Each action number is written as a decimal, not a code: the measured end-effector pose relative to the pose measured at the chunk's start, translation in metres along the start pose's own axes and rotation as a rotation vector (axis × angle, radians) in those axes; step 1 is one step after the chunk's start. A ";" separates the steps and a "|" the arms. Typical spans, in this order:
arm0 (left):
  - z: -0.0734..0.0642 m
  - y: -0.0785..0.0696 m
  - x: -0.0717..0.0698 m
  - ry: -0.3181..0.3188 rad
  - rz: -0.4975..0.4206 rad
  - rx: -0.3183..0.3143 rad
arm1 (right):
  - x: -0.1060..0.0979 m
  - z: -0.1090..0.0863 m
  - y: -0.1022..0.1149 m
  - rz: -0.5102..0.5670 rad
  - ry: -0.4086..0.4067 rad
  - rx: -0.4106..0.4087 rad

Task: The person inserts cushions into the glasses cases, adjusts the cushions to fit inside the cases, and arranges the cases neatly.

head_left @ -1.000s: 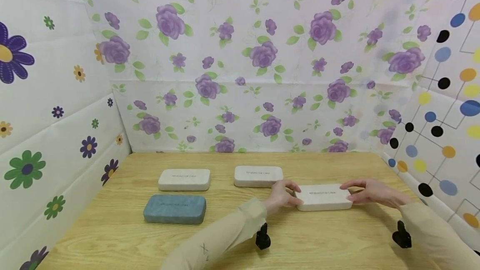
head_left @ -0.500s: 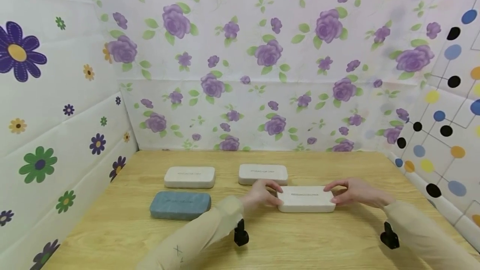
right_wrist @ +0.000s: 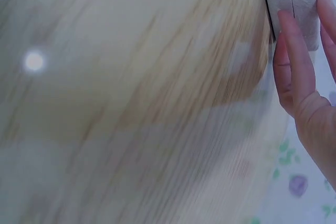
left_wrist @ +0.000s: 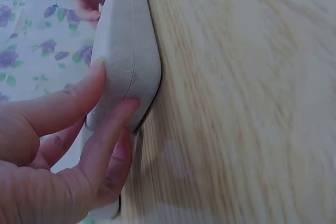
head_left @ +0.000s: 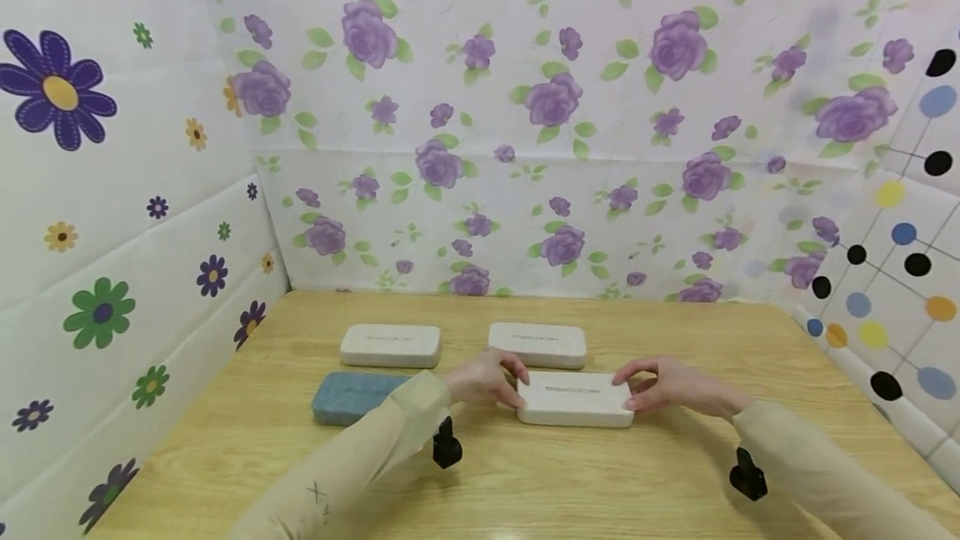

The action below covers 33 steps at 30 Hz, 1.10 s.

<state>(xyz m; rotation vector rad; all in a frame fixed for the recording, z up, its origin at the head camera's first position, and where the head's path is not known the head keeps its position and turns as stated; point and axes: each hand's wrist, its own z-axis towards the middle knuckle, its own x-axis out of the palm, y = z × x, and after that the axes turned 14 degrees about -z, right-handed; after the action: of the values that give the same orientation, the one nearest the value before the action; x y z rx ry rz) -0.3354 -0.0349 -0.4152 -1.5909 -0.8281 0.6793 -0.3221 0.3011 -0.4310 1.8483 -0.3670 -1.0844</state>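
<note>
In the head view, a white glasses case [head_left: 575, 398] with faint lettering on its lid lies flat, low over the wooden table, in front of another white case. My left hand [head_left: 482, 379] grips its left end with thumb and fingertips. At its right end my right hand [head_left: 670, 386] grips it the same way. From the left wrist, the case's side [left_wrist: 126, 51] shows a thin seam, with the left hand's fingers [left_wrist: 113, 124] pressed along it. In the right wrist view only one end of the case [right_wrist: 293, 9] appears, between the right hand's fingers.
Two more white glasses cases, one at the back left [head_left: 391, 346] and one at the back middle [head_left: 537, 345], lie on the table [head_left: 600, 490]. A blue glasses case [head_left: 352, 397] sits front left, partly hidden by my left sleeve. Patterned cloth walls [head_left: 487, 107] enclose the table.
Both hands have moved left together with the white glasses case, bringing it from the right to in front of the back middle case. The head view has turned slightly; the other cases stay put.
</note>
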 end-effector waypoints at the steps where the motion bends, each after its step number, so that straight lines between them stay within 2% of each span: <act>1: -0.002 -0.001 -0.004 0.010 0.011 -0.007 | 0.003 0.003 0.002 -0.008 0.007 -0.013; 5: -0.007 -0.005 -0.018 0.049 0.046 -0.041 | 0.011 0.013 0.011 -0.028 0.037 -0.066; 11: -0.011 -0.012 -0.032 0.086 0.118 -0.092 | 0.022 0.022 0.021 -0.036 0.055 -0.105; 19: -0.023 -0.011 -0.042 0.073 0.210 -0.090 | 0.035 0.031 0.029 -0.044 0.075 -0.155; 23: -0.025 -0.009 -0.045 0.086 0.198 -0.089 | 0.038 0.032 0.028 -0.068 0.068 -0.167; 33: -0.028 -0.007 -0.046 0.115 0.175 -0.068 | 0.039 0.030 0.028 -0.047 0.064 -0.170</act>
<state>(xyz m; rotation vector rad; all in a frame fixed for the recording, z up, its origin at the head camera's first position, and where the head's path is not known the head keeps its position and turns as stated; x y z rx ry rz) -0.3410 -0.0877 -0.4039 -1.7613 -0.6387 0.6823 -0.3191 0.2446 -0.4330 1.7428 -0.1882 -1.0523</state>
